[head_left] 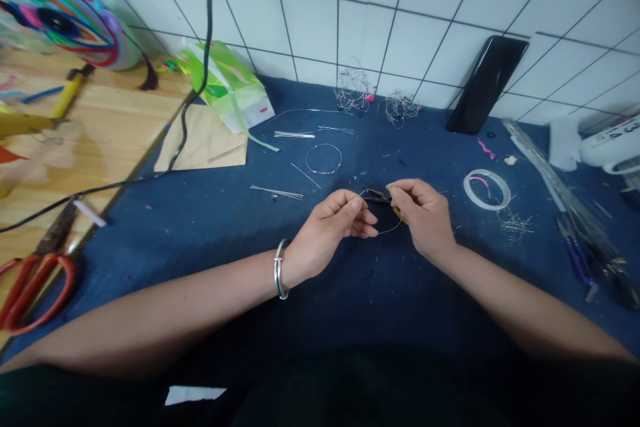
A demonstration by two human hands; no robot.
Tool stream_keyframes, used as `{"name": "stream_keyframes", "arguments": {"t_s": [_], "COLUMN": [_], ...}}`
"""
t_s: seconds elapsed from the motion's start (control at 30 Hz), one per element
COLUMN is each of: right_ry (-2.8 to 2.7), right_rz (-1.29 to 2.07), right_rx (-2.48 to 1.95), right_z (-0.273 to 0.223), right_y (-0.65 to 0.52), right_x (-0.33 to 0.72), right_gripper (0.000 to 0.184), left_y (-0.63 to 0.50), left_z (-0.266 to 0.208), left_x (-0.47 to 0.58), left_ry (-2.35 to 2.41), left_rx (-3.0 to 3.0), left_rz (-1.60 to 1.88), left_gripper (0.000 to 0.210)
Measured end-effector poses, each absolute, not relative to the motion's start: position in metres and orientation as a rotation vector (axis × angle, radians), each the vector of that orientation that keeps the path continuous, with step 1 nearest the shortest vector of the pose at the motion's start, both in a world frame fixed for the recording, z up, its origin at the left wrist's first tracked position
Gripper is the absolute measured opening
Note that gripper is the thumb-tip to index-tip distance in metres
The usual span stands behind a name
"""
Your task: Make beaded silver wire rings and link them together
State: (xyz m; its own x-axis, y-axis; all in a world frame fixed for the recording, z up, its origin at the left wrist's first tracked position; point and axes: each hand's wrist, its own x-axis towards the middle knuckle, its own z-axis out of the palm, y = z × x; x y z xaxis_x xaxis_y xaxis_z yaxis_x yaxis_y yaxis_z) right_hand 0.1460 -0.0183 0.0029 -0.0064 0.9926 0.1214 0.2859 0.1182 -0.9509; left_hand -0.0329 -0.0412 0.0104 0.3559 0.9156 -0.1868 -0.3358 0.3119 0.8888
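My left hand (340,220) pinches a thin wire (387,232) between thumb and forefinger, its other fingers loosely curled. The wire bows in a loop toward my right hand (423,213), whose thumb and fingertips are pressed together on its other side. Between the two hands show the dark jaws of a pair of pliers (377,197) with a bit of yellow handle; whether they lie on the table or touch my right hand I cannot tell. Just beyond my left hand lies a wire ring with pink beads (324,172), near several straight wire pieces (277,193).
Tangled wire bundles (354,95) sit by the tiled wall, where a black phone (487,83) leans. To the right are a tape roll (487,189), wire scraps (515,225) and a white mug (613,141). Red-handled scissors (43,280) and a black cable (185,123) are at left.
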Motion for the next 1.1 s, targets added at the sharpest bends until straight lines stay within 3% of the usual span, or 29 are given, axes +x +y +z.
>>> {"name": "stream_keyframes", "arguments": {"t_s": [0.3, 0.67, 0.97, 1.1], "right_ry": [-1.729, -1.707, -1.809, -1.952], "right_rz": [1.058, 1.159, 0.988, 0.653], "right_rx": [-1.352, -1.341, -1.357, -1.324], "right_z": [0.012, 0.016, 0.015, 0.009], "right_y": [-0.026, -0.029, -0.030, -0.029], "right_x": [0.146, 0.145, 0.144, 0.142], "right_gripper": [0.026, 0.019, 0.018, 0.014], "left_y": [-0.033, -0.029, -0.030, -0.030], "left_z": [0.007, 0.005, 0.012, 0.014], "left_x": [-0.036, -0.038, -0.038, -0.037], "left_ry": [1.012, 1.060, 1.055, 1.007], "left_rx": [1.184, 1.371, 1.340, 1.243], "left_rz": [0.910, 0.869, 0.840, 0.837], "left_gripper": [0.021, 0.023, 0.021, 0.021]}}
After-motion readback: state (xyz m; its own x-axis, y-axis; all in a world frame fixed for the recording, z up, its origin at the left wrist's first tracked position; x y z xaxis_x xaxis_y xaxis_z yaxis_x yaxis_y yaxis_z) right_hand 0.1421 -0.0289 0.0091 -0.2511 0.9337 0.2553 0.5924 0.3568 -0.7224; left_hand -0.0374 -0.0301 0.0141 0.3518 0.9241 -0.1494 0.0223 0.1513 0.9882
